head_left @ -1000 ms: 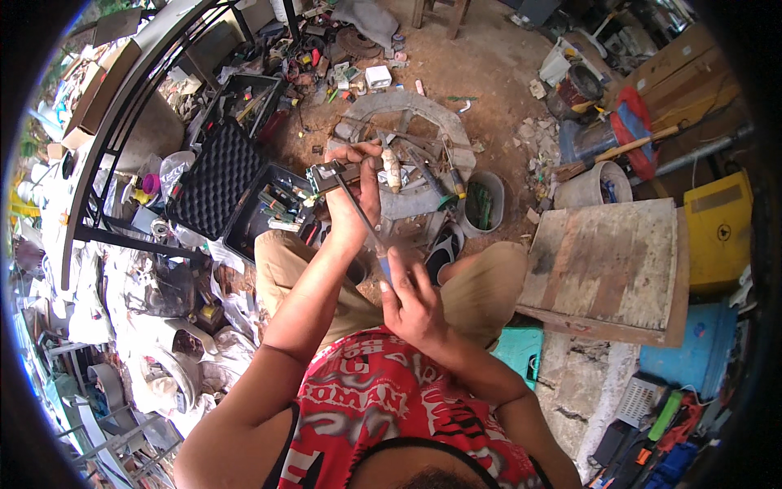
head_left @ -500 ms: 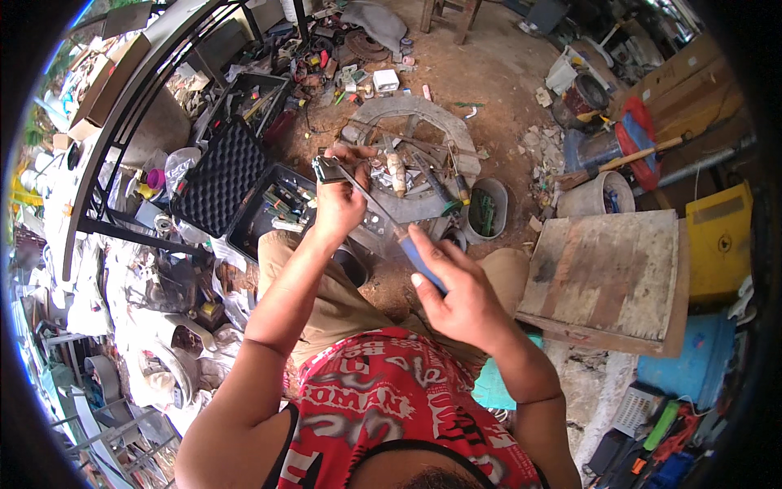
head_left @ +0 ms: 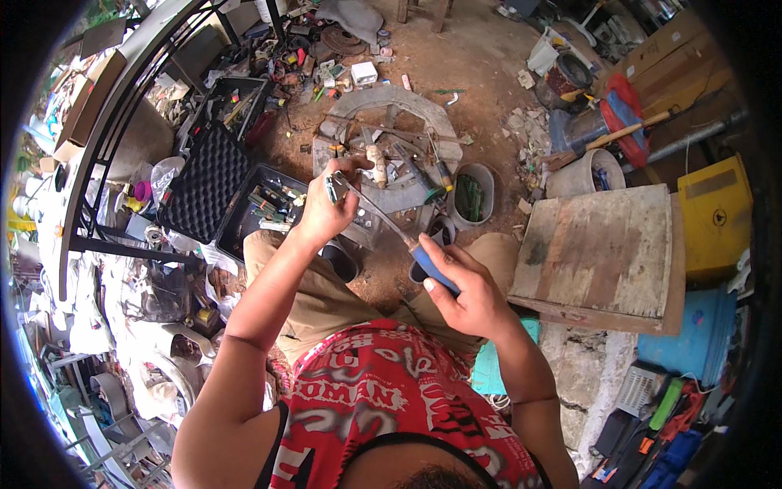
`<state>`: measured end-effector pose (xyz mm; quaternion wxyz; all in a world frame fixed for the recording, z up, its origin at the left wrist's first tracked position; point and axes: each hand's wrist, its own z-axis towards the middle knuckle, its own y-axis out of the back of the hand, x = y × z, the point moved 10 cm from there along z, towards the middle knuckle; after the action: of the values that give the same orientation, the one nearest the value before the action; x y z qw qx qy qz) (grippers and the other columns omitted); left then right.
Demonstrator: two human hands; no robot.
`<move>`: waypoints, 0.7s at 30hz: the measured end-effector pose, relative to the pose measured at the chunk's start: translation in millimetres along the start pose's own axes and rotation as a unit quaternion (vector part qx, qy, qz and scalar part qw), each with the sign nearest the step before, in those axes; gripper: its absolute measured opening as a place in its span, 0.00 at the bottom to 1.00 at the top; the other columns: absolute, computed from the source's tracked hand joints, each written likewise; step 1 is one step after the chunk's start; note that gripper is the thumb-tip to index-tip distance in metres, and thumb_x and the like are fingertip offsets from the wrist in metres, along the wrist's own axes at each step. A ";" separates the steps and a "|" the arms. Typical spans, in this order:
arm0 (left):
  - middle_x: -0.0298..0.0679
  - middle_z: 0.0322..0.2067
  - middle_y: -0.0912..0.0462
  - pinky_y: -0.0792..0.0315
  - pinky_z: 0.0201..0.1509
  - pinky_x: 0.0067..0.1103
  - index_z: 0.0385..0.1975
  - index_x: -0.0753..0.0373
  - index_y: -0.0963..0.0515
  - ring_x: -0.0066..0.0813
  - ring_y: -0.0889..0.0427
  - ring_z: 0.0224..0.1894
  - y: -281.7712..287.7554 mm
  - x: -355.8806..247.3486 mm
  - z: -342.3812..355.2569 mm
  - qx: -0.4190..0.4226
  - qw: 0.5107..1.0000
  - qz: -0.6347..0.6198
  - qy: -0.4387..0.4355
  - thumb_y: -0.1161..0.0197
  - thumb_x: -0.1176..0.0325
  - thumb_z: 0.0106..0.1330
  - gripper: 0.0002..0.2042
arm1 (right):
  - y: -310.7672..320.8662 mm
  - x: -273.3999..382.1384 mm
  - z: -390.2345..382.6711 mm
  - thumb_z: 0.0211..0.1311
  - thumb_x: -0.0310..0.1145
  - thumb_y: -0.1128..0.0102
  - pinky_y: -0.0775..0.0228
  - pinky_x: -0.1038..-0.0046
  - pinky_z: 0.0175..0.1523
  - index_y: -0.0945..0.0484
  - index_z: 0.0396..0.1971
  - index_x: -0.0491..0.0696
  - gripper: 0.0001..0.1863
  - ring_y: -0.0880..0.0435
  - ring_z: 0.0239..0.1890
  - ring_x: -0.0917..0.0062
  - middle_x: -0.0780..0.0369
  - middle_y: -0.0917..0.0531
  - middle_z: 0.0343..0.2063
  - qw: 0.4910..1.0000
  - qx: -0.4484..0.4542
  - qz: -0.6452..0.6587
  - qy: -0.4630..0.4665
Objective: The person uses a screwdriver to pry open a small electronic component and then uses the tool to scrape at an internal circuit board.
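My left hand (head_left: 327, 210) is raised in front of me, closed around a small grey metal part (head_left: 333, 186). My right hand (head_left: 463, 287) grips the blue handle of a screwdriver (head_left: 405, 239). Its long metal shaft slants up and left, and the tip meets the metal part at my left hand. Both hands hover above my knees in tan trousers. Below them on the dirt ground lies a round grey frame (head_left: 397, 134) with tools on it.
An open black tool case (head_left: 213, 181) with foam lining lies to the left. A small grey pot (head_left: 471, 194) stands beside the round frame. A worn wooden board (head_left: 604, 249) rests at right, by a yellow box (head_left: 713, 215) and a hammer (head_left: 612, 138).
Both hands have spread apart: the right hand drew the screwdriver handle down and to the right, while the left hand stayed raised with the metal part. The shaft now spans between them.
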<state>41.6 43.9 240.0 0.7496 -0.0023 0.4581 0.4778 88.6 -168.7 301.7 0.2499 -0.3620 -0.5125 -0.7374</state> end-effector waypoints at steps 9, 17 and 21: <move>0.50 0.40 0.18 0.25 0.46 0.31 0.37 0.65 0.35 0.44 0.17 0.44 -3.7 -14.1 -1.0 0.019 0.999 -0.021 -0.033 0.48 0.83 0.56 0.11 | 8.8 10.6 -6.5 0.57 0.24 0.42 0.37 0.64 0.61 0.32 0.58 0.39 0.27 0.29 0.59 0.53 0.47 0.26 0.54 0.998 0.025 0.018 -0.047; 0.42 0.43 0.20 0.34 0.52 0.25 0.37 0.60 0.36 0.26 0.26 0.47 -6.3 -5.7 -26.4 0.033 0.934 -0.331 0.131 0.50 0.74 0.70 0.03 | 7.8 -24.9 -29.8 0.62 0.29 0.44 0.32 0.73 0.49 0.39 0.63 0.38 0.30 0.23 0.40 0.75 0.57 0.22 0.41 0.988 0.019 0.138 -0.061; 0.41 0.43 0.19 0.33 0.54 0.26 0.38 0.58 0.36 0.26 0.24 0.49 -41.9 -10.8 -53.6 0.138 0.847 -0.459 0.229 0.48 0.70 0.70 0.04 | -13.6 -75.9 -9.9 0.64 0.27 0.45 0.33 0.75 0.53 0.39 0.59 0.40 0.25 0.25 0.45 0.81 0.63 0.25 0.43 0.923 -0.018 0.359 -0.137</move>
<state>33.6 -10.2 198.1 0.7501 -0.2183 0.6242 -0.0033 122.4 -173.4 231.9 0.4190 -0.6234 -0.3640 -0.5508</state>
